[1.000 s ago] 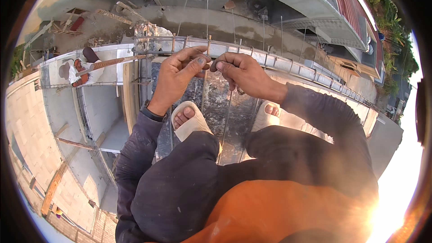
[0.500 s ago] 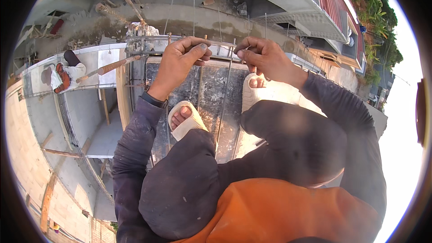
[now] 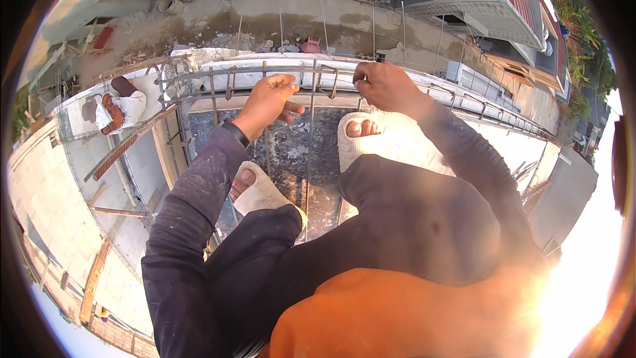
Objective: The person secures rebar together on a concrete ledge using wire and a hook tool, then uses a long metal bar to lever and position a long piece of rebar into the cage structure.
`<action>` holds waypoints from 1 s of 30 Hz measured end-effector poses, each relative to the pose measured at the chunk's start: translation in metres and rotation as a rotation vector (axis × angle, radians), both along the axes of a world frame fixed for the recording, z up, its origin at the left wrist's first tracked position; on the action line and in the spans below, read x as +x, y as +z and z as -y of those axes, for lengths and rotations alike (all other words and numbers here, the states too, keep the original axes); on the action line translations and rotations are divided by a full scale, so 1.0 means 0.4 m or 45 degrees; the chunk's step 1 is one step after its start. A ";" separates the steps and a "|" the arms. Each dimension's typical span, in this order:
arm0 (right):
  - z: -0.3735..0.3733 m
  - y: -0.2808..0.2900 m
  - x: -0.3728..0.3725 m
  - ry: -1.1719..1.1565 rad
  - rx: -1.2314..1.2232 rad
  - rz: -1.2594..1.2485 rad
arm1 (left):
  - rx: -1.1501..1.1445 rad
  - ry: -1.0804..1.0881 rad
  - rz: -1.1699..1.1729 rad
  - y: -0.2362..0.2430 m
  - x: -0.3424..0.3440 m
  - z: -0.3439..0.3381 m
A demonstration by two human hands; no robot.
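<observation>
So our left hand (image 3: 268, 101) is curled up narrow with the fingertips pinched together right at the top bar of the rebar cage (image 3: 265, 73), looks like it's nipping a bit of tie wire but it's too thin to make out, so we can't swear to it. Our right hand (image 3: 385, 86) is closed in a fist a little further along the same long horizontal bar, knuckles up, gripping either the bar or something small at it, can't tell which. The cage runs across in front of us at the edge of the slab, with stirrups hanging off it and thin vertical bars (image 3: 310, 132) coming up between our feet in the white sandals (image 3: 262, 193). We're squatting on a dark formwork panel (image 3: 291, 149). Our guess is we're mid-tie on a stirrup joint, both hands working one spot on the top bar. Next bit probably needs a firm twist with the pinching hand while the other one steadies the bar, and careful balance, since there's a long drop to the concrete yard (image 3: 218, 23) below. Off to the left another person in a white top (image 3: 122, 107) is down on a lower level beside a wooden plank (image 3: 129, 146).
</observation>
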State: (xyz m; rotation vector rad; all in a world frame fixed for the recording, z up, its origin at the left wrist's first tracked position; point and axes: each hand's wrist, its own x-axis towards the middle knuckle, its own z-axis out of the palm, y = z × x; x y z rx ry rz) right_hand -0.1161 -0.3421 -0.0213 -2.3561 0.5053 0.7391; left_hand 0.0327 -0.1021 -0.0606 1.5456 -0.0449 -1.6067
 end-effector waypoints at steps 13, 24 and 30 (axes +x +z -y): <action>0.023 -0.135 0.029 -0.103 0.156 -0.040 | 0.156 0.701 -0.433 -0.111 -0.070 0.119; 0.003 -0.128 0.001 -0.271 0.268 0.162 | 0.414 0.816 0.026 -0.091 -0.131 0.183; -0.060 -0.149 -0.014 -0.370 0.397 0.210 | 0.282 1.038 0.069 -0.108 -0.145 0.173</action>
